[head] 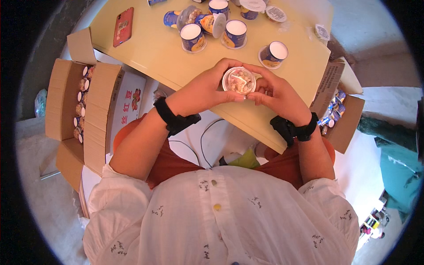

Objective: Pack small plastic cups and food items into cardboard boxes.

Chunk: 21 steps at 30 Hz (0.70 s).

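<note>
Between my two hands is a small clear plastic cup filled with pale, nut-like pieces, its round end facing up toward me. My left hand wraps the cup's left side, thumb along the near rim. From the right, my right hand grips it with the index finger at the far rim and the thumb at the near one. Just beyond, a blue-and-yellow labelled cup stands with its white end up. Two similar cups, a left one and a middle one, stand farther back.
More cups lie on their sides at the back of the yellow table. A red phone rests at the left. Open cardboard boxes holding cups flank the table, a left box and a right box. Black cables hang below the edge.
</note>
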Motion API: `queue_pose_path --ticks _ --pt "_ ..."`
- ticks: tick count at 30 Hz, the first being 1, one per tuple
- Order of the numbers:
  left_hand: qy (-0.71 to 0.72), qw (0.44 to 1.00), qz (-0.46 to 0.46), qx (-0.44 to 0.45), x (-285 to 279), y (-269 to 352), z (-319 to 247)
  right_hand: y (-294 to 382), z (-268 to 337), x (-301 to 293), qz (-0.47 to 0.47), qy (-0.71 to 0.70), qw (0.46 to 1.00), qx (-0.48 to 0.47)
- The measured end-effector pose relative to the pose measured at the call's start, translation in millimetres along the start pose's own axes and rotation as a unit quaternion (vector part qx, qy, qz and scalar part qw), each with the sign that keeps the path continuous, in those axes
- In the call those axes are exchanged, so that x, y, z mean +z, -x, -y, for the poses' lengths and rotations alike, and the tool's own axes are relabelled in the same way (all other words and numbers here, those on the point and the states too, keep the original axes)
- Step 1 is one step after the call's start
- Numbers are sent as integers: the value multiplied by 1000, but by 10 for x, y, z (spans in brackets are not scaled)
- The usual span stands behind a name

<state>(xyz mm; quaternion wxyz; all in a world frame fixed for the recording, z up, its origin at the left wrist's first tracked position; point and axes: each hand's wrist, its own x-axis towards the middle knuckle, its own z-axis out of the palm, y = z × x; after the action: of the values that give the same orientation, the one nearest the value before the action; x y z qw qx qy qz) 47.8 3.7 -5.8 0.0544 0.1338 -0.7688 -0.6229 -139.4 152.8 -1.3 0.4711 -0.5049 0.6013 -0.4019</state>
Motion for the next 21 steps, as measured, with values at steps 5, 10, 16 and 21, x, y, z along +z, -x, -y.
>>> queue_pose_path --ticks 5,10,16,21 --pt "-44 999 -11 6 68 9 16 -3 -104 -23 -22 56 997 -42" --pt "-97 995 12 11 32 -8 14 -6 -34 -36 -14 89 996 -27" --pt "-67 997 22 35 17 -68 35 3 -50 -48 -20 92 994 -55" --pt "-15 1000 0 -16 8 22 107 14 5 51 -8 19 1000 17"
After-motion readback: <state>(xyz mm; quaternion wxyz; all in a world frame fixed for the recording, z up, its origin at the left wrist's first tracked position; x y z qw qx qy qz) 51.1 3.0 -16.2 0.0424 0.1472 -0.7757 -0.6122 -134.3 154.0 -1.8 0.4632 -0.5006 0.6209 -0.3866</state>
